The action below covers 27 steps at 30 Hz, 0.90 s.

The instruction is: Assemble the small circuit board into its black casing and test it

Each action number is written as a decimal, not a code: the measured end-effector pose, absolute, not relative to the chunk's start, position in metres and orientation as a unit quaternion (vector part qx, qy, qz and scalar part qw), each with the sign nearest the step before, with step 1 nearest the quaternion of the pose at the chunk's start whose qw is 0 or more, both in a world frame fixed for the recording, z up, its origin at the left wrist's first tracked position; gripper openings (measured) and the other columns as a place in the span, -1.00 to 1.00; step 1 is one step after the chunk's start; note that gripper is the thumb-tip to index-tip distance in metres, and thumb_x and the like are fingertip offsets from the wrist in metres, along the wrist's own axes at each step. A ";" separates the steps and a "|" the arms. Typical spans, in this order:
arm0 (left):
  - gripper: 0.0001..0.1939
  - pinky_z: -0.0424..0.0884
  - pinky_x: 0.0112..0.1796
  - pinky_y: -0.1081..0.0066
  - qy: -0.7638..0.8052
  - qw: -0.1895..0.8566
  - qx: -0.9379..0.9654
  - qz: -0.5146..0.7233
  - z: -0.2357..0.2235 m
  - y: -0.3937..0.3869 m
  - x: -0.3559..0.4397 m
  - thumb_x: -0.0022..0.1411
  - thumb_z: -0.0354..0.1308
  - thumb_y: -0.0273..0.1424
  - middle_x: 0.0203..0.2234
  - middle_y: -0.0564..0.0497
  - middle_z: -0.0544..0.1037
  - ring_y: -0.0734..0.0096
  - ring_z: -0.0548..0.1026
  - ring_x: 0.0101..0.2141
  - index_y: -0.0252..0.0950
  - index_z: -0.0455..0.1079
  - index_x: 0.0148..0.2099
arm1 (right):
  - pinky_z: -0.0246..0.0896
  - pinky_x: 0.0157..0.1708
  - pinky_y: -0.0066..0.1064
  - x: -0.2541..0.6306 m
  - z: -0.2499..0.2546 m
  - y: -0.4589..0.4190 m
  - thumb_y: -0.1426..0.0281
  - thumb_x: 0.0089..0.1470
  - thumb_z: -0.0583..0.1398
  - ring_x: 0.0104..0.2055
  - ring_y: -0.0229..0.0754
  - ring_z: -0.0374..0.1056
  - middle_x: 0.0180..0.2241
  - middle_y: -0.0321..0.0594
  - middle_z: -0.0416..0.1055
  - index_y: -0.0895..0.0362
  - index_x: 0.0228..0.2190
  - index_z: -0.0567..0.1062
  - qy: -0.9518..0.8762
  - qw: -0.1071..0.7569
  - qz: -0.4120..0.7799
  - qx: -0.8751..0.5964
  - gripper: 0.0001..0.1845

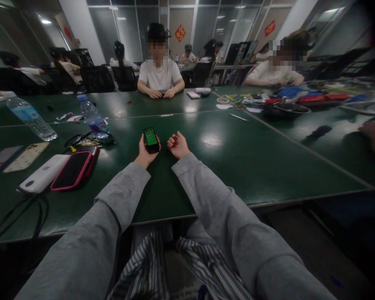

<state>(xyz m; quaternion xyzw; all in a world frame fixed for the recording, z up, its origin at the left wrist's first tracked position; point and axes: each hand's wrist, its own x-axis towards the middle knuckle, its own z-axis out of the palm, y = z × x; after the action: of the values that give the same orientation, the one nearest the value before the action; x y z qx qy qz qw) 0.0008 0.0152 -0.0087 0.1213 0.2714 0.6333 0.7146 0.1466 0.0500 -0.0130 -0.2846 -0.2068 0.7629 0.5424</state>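
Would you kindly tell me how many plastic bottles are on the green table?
2: one blue-labelled bottle at the far left, and a blue-capped bottle to its right. Others may be hidden in the clutter at right.

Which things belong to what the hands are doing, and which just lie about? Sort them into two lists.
In use:
black device with a green face, held in the left hand
right hand, close by, fingers loosely curled

Apparently just lying about:
pink-edged phone
white device
blue-labelled bottle
purple-labelled bottle
pen-like stick
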 end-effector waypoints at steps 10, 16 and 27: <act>-0.48 0.44 -0.44 0.45 0.259 0.736 0.116 0.615 -0.009 0.015 0.000 0.34 -0.02 -0.01 -0.44 -0.07 0.53 0.41 0.50 -0.45 -0.35 0.44 0.00 | 0.30 -0.52 -0.50 0.147 -0.015 0.050 0.06 0.34 -0.09 -0.44 -0.26 0.37 -0.48 -0.24 0.40 0.10 -0.39 0.38 -0.138 0.544 0.783 -0.270 -0.53; -0.50 0.44 -0.44 0.43 0.269 0.729 0.127 0.616 -0.010 0.015 0.001 0.35 -0.02 -0.02 -0.44 -0.08 0.54 0.40 0.50 -0.45 -0.33 0.45 -0.01 | 0.47 -0.27 -0.35 0.144 -0.015 0.048 0.04 0.33 -0.10 -0.16 -0.15 0.48 -0.25 -0.07 0.52 0.11 -0.21 0.40 -0.140 0.546 0.784 -0.260 -0.53; -0.51 0.47 -0.38 0.37 0.323 0.695 0.126 0.630 -0.005 0.013 0.009 0.33 0.02 -0.01 -0.42 -0.07 0.56 0.37 0.52 -0.44 -0.32 0.47 -0.04 | 0.47 -0.24 -0.28 0.136 -0.017 0.043 -0.05 0.31 -0.18 -0.16 -0.13 0.48 -0.17 -0.06 0.49 0.08 -0.14 0.38 -0.152 0.520 0.801 -0.254 -0.44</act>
<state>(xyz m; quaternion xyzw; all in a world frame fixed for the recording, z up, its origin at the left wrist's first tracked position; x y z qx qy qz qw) 0.0089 0.0130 -0.0053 0.1263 0.3234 0.6299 0.6948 0.1364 0.0430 -0.0167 -0.2538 -0.1521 0.8012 0.5201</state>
